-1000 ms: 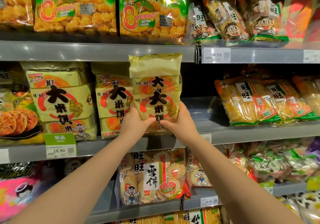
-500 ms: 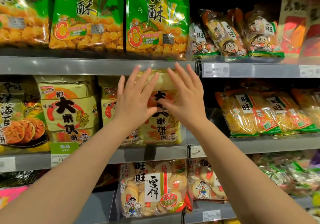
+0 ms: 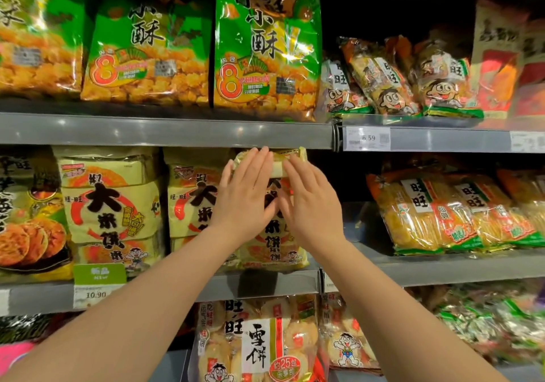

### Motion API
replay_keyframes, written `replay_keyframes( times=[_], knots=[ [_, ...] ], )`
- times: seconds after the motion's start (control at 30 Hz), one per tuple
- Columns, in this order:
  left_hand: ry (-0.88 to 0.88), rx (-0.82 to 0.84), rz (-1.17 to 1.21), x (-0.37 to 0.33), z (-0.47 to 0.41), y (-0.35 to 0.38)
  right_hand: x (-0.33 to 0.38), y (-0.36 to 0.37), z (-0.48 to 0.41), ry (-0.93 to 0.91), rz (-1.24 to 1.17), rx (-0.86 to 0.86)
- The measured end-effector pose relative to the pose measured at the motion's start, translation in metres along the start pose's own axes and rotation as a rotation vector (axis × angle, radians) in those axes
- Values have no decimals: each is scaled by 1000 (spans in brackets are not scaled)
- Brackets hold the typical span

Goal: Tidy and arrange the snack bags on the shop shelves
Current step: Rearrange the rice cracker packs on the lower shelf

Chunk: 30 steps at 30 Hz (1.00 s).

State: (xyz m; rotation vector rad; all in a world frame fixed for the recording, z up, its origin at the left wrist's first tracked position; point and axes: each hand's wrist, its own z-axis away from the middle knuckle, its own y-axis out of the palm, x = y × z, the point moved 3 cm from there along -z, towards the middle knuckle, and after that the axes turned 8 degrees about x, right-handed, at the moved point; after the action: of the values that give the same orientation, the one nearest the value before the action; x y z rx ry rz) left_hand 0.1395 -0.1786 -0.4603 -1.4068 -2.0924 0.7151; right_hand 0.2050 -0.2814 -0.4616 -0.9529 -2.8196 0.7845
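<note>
1. Left hand (image 3: 241, 201): fingers straight and held together, palm flat against the upper front of the yellow rice-cracker bag (image 3: 274, 251); it grips nothing
2. Right hand (image 3: 309, 204): also flat and uncurled, just beside the left hand, pressing the same face of the bag, with its fingertips at the folded top seal; whether the two thumbs touch cannot be told
3. Yellow rice-cracker bag: stands upright at the front of the middle shelf (image 3: 265, 285), at the right end of its row, with its top just below the rail of the upper shelf (image 3: 165, 130)
4. Matching bag (image 3: 188, 198): same print, directly left of the pressed bag and partly covered by the left hand; a second matching bag (image 3: 109, 204) stands further left
5. Green snack bags (image 3: 265, 51): upright in a row on the upper shelf; a price tag (image 3: 367, 139) reading 6.59 sits on the rail to their right
6. Orange-and-green bags (image 3: 427, 213): tilted backward on the middle shelf, well apart to the right
7. Round-cracker bag (image 3: 256, 346): on the shelf below, under the pressed bag
</note>
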Motion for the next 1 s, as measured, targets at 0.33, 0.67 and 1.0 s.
replay_keyframes(
  times=[0.33,0.67,1.0],
  knots=[
    [-62,97,40,2,-20,23,-16,41,-14,69,-89,148],
    [-77,18,94,3,-32,32,-20,59,-20,110,-247,82],
    [-50,1,159,3,-10,13,-9,32,3,185,-474,68]
  ],
)
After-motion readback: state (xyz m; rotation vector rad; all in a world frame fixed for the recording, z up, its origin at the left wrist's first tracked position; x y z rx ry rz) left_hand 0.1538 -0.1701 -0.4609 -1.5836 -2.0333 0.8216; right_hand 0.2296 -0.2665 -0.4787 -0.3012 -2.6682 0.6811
